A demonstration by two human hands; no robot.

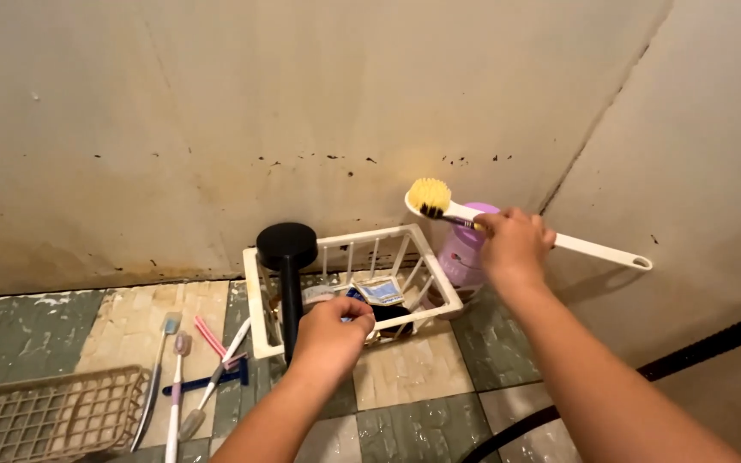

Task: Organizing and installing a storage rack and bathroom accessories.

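The left hand [329,330] reaches into the white plastic slatted basket [261,300] that stands on the tiled floor [405,369] against the stained wall [302,103]. Its grip is closed on something small inside the basket, but I cannot tell what it is. A black shower head with a round face [286,247] stands in the basket, and some small packets [379,291] lie in it.

The right hand [515,244] is raised behind the basket, its grip clenched on a dark-bristled toothbrush [441,213]. The toothbrush tip is at the yellow bristles of a white long-handled brush [559,242], which rests on a pink plastic bottle [463,253] just beside the basket.

Further left on the floor lie several toothbrushes [173,377], a razor [231,356] and a beige plastic tray [45,416].
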